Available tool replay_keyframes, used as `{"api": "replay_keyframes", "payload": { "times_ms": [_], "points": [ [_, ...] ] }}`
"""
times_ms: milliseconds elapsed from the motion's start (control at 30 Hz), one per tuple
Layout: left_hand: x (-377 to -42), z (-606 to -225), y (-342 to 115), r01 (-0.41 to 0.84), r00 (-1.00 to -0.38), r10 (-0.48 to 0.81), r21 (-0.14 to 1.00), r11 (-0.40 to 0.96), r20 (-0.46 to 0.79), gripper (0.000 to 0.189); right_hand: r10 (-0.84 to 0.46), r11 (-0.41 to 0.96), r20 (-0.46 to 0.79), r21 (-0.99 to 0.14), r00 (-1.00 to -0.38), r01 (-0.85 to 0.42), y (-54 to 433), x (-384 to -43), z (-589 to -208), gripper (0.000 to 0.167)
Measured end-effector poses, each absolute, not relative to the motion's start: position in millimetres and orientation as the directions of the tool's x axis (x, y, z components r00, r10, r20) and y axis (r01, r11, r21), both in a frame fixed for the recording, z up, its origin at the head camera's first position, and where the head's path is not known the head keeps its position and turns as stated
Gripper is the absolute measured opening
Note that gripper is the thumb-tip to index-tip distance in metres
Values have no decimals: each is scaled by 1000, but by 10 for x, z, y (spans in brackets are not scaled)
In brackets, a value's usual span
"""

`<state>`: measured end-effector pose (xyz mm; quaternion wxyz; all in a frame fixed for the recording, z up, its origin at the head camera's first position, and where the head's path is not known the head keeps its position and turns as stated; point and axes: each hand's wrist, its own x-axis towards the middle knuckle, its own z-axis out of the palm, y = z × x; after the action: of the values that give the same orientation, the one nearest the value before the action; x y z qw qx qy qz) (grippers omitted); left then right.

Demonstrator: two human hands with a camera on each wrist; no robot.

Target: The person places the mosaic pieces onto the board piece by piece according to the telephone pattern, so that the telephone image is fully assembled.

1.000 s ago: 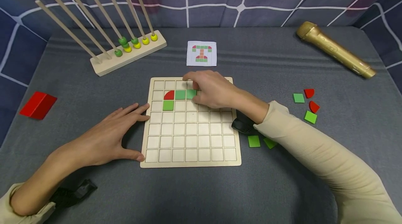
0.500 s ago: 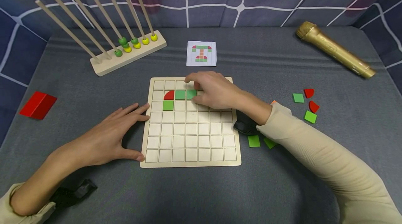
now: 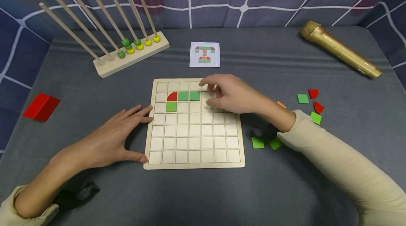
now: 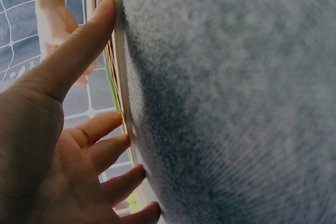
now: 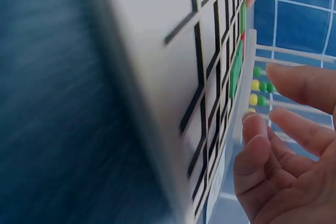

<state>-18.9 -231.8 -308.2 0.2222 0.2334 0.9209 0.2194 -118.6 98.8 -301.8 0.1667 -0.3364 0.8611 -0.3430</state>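
A wooden grid board [image 3: 195, 145] lies on the grey cloth. In its second row sit a red quarter-round tile [image 3: 172, 96], a green square tile [image 3: 183, 96] and another green tile [image 3: 195, 95]; a lighter green tile [image 3: 171, 107] lies below the red one. My left hand [image 3: 111, 136] is spread at the board's left side, thumb and fingertips at the edge. Over the upper right of the grid hovers my right hand [image 3: 233, 94], its fingers loosely bent. In the right wrist view nothing shows between the thumb [image 5: 296, 82] and fingers [image 5: 302, 132].
Behind the board lies a pattern card [image 3: 204, 54]. Loose green tiles [image 3: 258, 143], an orange tile [image 3: 281, 104] and red tiles [image 3: 318, 107] lie to the right. A pegged bead stand [image 3: 133, 55], a gold microphone [image 3: 342, 50] and a red block [image 3: 41, 107] surround them.
My right hand has moved right, off the second green tile in the row, which stays in its cell. The left hand keeps its place at the board's edge.
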Motion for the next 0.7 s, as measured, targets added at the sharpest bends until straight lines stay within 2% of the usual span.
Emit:
{"api": "replay_keyframes", "payload": {
  "times_ms": [133, 433, 700],
  "points": [
    [-195, -3083, -2302, 324, -792, 524, 511, 796, -313, 105, -656, 558, -41, -699, -753, -448, 1297, -1090, -2994, 43],
    [-191, -3083, -2314, 321, -789, 525, 514, 795, -320, 105, -471, 665, -36, -671, -881, -328, 2119, -940, -2994, 44],
    [-187, -3086, -2313, 323, -791, 526, 516, 794, -314, 107, -315, 744, -50, -633, -948, -214, 2825, -812, -3061, 57]
  ]
}}
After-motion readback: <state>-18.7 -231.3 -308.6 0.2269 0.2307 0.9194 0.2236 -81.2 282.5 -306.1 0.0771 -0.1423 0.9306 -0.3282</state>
